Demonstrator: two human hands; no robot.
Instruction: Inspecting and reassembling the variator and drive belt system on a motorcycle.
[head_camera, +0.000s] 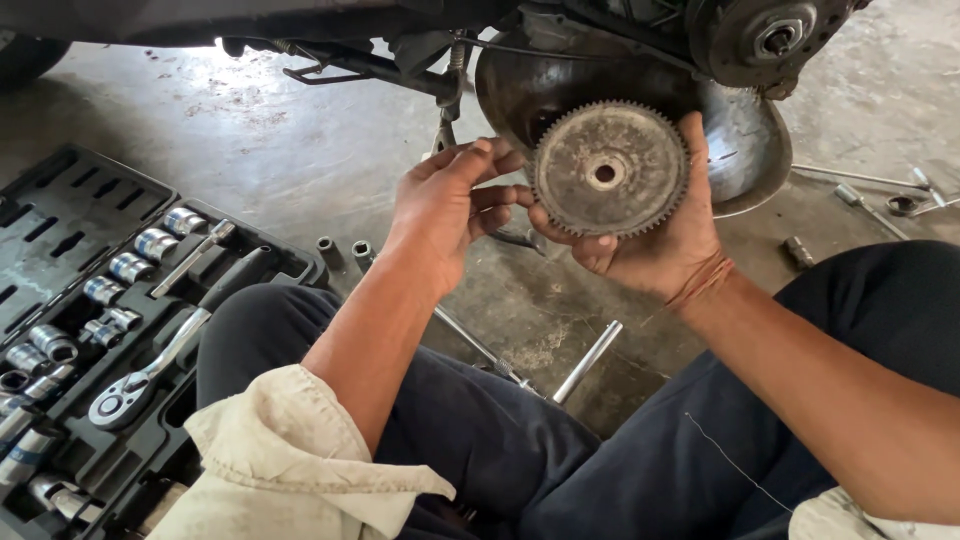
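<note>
A round, rusty toothed gear disc (608, 170) with a centre hole is held up in front of me. My right hand (668, 240) grips it from below and behind, with the thumb up along its right edge. To the disc's left, my left hand (448, 212) has its fingers spread, and the fingertips touch the disc's left rim. Behind the disc sits a dark metal engine cover (735, 135) of a vehicle. Above it is a round hub (765, 38).
An open black socket set case (60, 215) lies at the left with several chrome sockets and a ratchet (145, 375). Two loose sockets (345, 250) stand on the concrete floor. A metal bar (588, 360) lies between my knees. Wrenches (880, 195) lie at the right.
</note>
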